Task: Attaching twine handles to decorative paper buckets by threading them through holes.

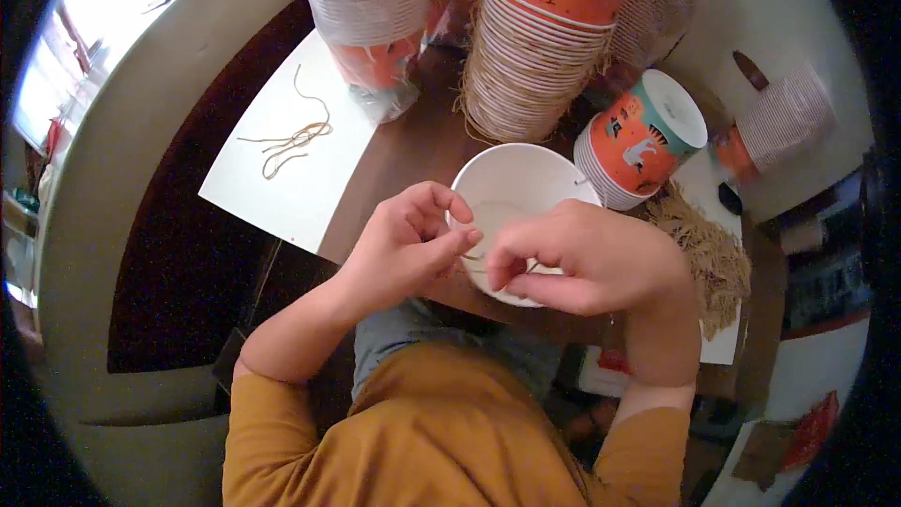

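Observation:
A white paper bucket [518, 169] lies in front of me, its open mouth facing up toward my hands. Over its near rim, my left hand [405, 237] is curled, with the thumb and forefinger close together. My right hand [596, 258] pinches above the bucket's right side, palm down. A thin piece of twine [473, 270] runs between the fingers of both hands; parts of it are hidden behind them. Just beyond the right hand stands a short upside-down stack of orange and teal printed buckets [643, 141].
Tall stacks of nested buckets [540, 66] and a plastic-wrapped stack [371, 9] rise at the back. Loose twine strands [298, 139] lie on a white board [272, 192] at left. A twine heap [709, 263] is at right. Another bucket stack [784, 122] lies farther right.

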{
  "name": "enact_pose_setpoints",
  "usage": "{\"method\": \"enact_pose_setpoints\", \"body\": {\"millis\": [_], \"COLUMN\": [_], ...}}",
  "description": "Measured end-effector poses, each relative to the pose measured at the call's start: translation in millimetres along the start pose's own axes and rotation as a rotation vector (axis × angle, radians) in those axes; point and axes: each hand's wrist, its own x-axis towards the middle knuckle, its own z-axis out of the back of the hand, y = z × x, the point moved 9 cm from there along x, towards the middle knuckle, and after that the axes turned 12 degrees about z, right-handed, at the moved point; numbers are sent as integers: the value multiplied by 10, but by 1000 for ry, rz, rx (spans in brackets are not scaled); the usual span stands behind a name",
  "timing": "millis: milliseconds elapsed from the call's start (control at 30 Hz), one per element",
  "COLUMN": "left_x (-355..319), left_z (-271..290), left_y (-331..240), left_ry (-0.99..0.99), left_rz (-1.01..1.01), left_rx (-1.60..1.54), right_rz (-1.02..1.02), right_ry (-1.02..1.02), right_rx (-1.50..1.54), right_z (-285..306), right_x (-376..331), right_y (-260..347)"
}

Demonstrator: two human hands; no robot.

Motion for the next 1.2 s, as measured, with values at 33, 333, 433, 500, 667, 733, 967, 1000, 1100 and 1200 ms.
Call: {"method": "enact_pose_setpoints", "body": {"millis": [33,333,433,500,667,733,967,1000,1100,1200], "left_x": [11,-102,-87,-90,-82,-78,-165,-168,-183,-215], "left_z": [-67,-432,-414,-366,-361,-389,-407,-404,-393,-455], "left_y": [27,148,145,162,144,118,65,88,78,32], "left_ry": [46,433,375,346,327,311,245,246,224,246], "left_rz": [-7,155,114,121,137,107,52,53,-23,-62], "left_rx": [3,-176,-113,-135,-152,-72,-46,-46,35,71], "right_rz": [-25,17,-167,-57,-34,-76,-182,-183,-227,-157], "right_ry": [68,-92,-338,-487,-555,-584,-700,-701,-718,-701], "right_rx": [39,124,-35,-400,-663,-708,-693,-693,-718,-620], "right_z": [-77,-43,132,224,-105,-245,-332,-330,-292,-329], "right_x": [37,168,33,-87,-446,-528,-608,-605,-631,-678], "right_y": [26,-258,-363,-97,247,192,203,208,185,127]}}
